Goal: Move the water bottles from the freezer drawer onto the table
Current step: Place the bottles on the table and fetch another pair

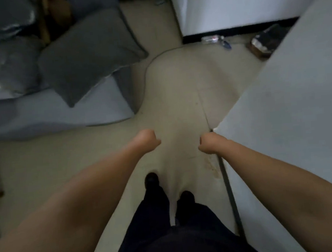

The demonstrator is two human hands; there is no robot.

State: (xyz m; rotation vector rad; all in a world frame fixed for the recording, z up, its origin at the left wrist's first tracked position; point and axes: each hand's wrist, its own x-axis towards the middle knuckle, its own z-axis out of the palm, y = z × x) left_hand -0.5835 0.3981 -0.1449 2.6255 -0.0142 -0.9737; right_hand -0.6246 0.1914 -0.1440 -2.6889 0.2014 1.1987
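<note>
1. At far left we see a grey fabric sofa with a dark grey square cushion leaning on its seat and lighter grey cushions behind it.
2. Our left hand hangs over the pale beige floor with its fingers curled under; it appears clenched and holds nothing that we can see.
3. Below the hands, our dark trousers and two black shoes stand on the floor.
4. Our right hand hangs just beside the near corner of a large white flat panel that runs up the right side; its fingers are curled in as well, and we see nothing in its grip. Whether it touches the panel we cannot tell.
5. At the top right stands a white appliance body with a dark gap along its base.
6. On the floor by that gap lie a small clear plastic item and a dark shoe-like object, both too blurred to name.
7. No water bottles or freezer drawer show in this view, so we cannot tell where the bottles are.
</note>
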